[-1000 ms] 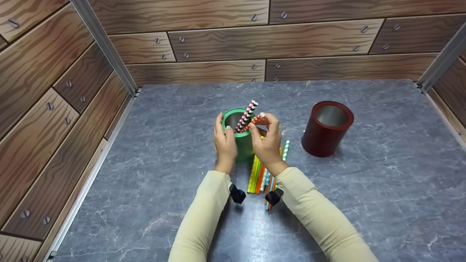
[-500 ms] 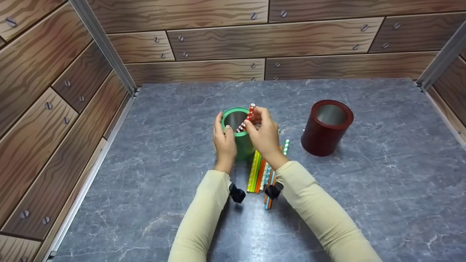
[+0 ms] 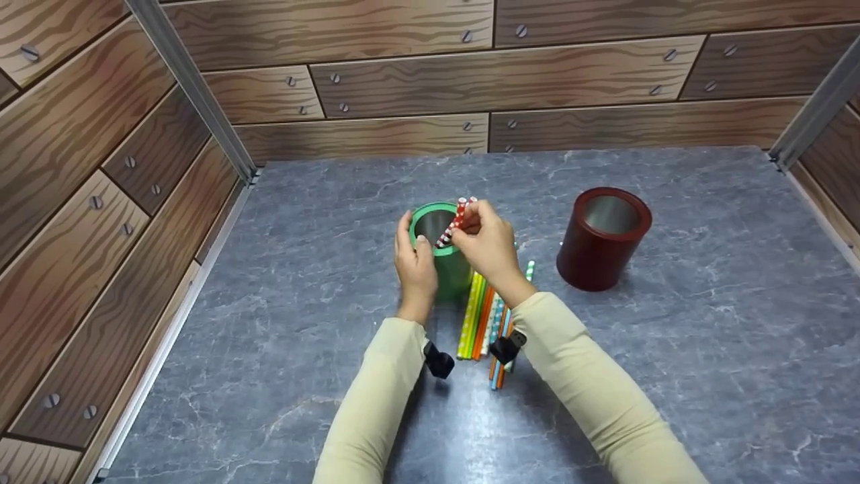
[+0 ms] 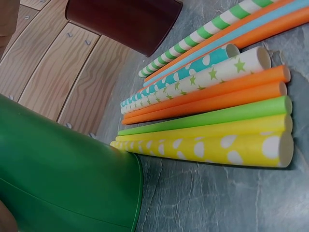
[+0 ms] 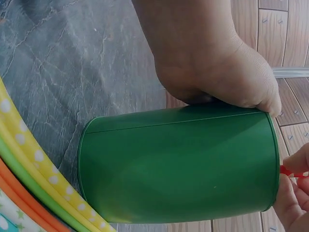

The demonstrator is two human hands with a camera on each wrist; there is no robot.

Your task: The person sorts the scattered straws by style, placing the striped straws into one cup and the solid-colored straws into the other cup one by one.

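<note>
A green cylindrical cup (image 3: pixel 453 279) stands upright on the table, also large in the right wrist view. My left hand (image 3: pixel 415 272) grips its left side, thumb over the rim and fingers round the far side. Over the cup's right rim, my right hand (image 3: pixel 492 249) pinches red straws with white dots (image 3: pixel 460 212) between thumb and fingers. Striped straws (image 3: pixel 444 238) show inside the mouth, partly hidden by that hand. Beside the cup lies a row of coloured paper straws (image 4: pixel 207 125): yellow, green, orange, white with stars, blue and striped ones.
A dark red cup (image 3: pixel 598 252) stands upright to the right, its mouth facing up. Wood-patterned walls (image 3: pixel 403 87) enclose the grey marbled table (image 3: pixel 282 376) at the back and sides.
My right hand has moved up and left over the green cup's rim, and the red dotted straws it holds now stand steeper. The left hand and cup have stayed in place.
</note>
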